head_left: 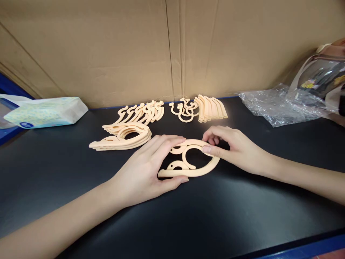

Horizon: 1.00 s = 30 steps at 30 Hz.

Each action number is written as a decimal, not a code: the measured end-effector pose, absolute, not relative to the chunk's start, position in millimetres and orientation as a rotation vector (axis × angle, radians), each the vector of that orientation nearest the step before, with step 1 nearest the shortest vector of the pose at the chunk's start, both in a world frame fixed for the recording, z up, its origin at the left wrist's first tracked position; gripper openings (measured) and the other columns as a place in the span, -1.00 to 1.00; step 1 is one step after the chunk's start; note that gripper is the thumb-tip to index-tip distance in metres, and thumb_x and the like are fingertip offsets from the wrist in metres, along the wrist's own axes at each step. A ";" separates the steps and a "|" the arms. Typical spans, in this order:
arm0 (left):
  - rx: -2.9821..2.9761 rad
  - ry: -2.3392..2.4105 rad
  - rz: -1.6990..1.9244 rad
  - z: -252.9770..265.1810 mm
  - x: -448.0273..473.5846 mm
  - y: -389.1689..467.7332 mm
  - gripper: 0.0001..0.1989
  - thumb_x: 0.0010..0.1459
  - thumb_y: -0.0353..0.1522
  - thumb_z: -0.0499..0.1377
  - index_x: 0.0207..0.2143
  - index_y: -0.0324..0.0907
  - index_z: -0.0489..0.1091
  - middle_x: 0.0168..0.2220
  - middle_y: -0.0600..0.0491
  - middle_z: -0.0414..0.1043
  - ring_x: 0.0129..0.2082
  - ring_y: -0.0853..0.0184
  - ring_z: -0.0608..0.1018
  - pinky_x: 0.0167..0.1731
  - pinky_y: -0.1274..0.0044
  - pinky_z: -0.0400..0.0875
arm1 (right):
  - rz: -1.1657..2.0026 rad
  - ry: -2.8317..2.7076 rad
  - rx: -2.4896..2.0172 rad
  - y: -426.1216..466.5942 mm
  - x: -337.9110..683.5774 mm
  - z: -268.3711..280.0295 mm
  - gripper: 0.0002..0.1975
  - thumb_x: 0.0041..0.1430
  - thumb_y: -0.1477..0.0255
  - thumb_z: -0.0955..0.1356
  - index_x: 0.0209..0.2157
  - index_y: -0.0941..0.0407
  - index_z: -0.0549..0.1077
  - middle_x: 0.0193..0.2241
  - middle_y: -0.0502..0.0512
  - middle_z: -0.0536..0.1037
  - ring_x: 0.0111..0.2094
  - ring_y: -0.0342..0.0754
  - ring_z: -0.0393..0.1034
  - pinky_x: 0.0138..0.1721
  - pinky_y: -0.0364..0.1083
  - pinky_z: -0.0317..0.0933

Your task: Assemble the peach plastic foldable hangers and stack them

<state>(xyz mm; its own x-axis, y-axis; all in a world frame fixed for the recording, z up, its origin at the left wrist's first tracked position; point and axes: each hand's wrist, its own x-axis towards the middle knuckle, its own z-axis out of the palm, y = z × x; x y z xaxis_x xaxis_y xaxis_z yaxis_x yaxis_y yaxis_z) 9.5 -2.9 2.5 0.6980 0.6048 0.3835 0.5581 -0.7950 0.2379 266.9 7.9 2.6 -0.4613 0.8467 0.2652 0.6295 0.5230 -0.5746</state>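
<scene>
A cream plastic folding hanger [201, 172], folded into a loop, lies on or just above the black tabletop in front of me. My left hand [144, 171] spans its left end, fingers along the far side and thumb along the near side. At the right end, my right hand [229, 147] pinches the upper curve, thumb on top and fingers curled behind. Left of it sits a stack of similar folded hangers [124, 140]. Behind lie loose curved arms [144, 111], several small hooks [184, 109] and a row of plain curved arms [211, 108].
A tissue pack [48, 111] lies at the back left of the black table [172, 223]. Crumpled clear plastic film [277, 102] and a transparent bag [320, 72] occupy the back right. A cardboard wall [121, 50] stands along the far edge.
</scene>
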 end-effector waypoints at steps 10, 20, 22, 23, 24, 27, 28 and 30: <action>3.036 0.976 0.773 7.2 8.6 -3.2 -0.32 0.14 -0.02 0.23 0.14 -0.26 0.17 0.10 -0.14 0.40 0.05 0.15 0.46 0.05 0.40 0.32 | 1.102 -2.026 -1.134 9.8 265.5 11.0 -0.57 0.23 0.08 0.30 -0.54 0.12 0.30 -0.56 -0.09 0.19 -0.50 -0.18 0.05 -0.49 -0.14 -0.04; 3.230 0.941 0.746 10.5 13.5 -9.5 -0.40 0.17 -0.16 0.21 0.14 -0.30 0.15 0.06 -0.19 0.45 -0.06 0.09 0.52 -0.06 0.33 0.34 | 1.181 -2.084 -1.100 5.9 266.2 11.5 -0.60 0.23 0.08 0.32 -0.44 0.15 0.44 -0.60 -0.10 0.23 -0.54 -0.20 0.07 -0.52 -0.16 -0.04; 3.261 0.937 0.747 10.2 13.5 -10.5 -0.41 0.18 -0.17 0.19 0.14 -0.32 0.15 0.06 -0.21 0.44 -0.04 0.07 0.52 -0.05 0.31 0.35 | 1.234 -2.075 -1.080 6.1 265.6 12.0 -0.60 0.24 0.09 0.31 -0.40 0.15 0.47 -0.62 -0.11 0.25 -0.55 -0.20 0.11 -0.53 -0.17 -0.03; 3.277 0.940 0.746 9.9 13.5 -11.2 -0.40 0.18 -0.17 0.18 0.14 -0.34 0.15 0.06 -0.23 0.45 -0.04 0.06 0.52 -0.05 0.30 0.36 | 1.265 -2.070 -1.067 6.1 265.2 12.2 -0.61 0.25 0.10 0.31 -0.38 0.15 0.47 -0.62 -0.11 0.26 -0.56 -0.20 0.13 -0.53 -0.17 -0.02; 3.294 0.944 0.745 9.7 13.5 -12.1 -0.39 0.18 -0.17 0.18 0.14 -0.36 0.15 0.06 -0.24 0.45 -0.04 0.05 0.53 -0.06 0.30 0.37 | 1.291 -2.065 -1.056 6.0 264.9 12.4 -0.62 0.26 0.11 0.31 -0.37 0.15 0.47 -0.63 -0.11 0.28 -0.55 -0.20 0.15 -0.52 -0.17 0.00; 3.339 0.974 0.718 11.4 15.0 -16.4 -0.42 0.17 -0.19 0.18 0.13 -0.37 0.18 0.03 -0.23 0.47 -0.08 0.05 0.55 -0.10 0.30 0.42 | 1.327 -2.061 -1.037 4.7 264.1 12.2 -0.65 0.27 0.14 0.31 -0.37 0.15 0.46 -0.63 -0.11 0.33 -0.55 -0.20 0.18 -0.50 -0.18 0.02; 3.343 0.986 0.717 13.5 15.8 -18.0 -0.44 0.17 -0.21 0.18 0.12 -0.35 0.18 0.03 -0.22 0.48 -0.09 0.06 0.55 -0.10 0.31 0.42 | 1.329 -2.065 -1.027 4.1 264.2 11.8 -0.64 0.28 0.14 0.30 -0.35 0.15 0.47 -0.63 -0.10 0.34 -0.55 -0.19 0.19 -0.50 -0.17 0.04; 3.308 1.023 0.729 21.4 16.7 -20.0 -0.48 0.17 -0.23 0.17 0.11 -0.31 0.20 0.01 -0.19 0.49 -0.08 0.07 0.55 -0.09 0.32 0.43 | 1.306 -2.069 -0.986 3.7 264.8 10.9 -0.61 0.33 0.14 0.24 -0.32 0.16 0.49 -0.60 -0.08 0.36 -0.53 -0.18 0.22 -0.47 -0.17 0.08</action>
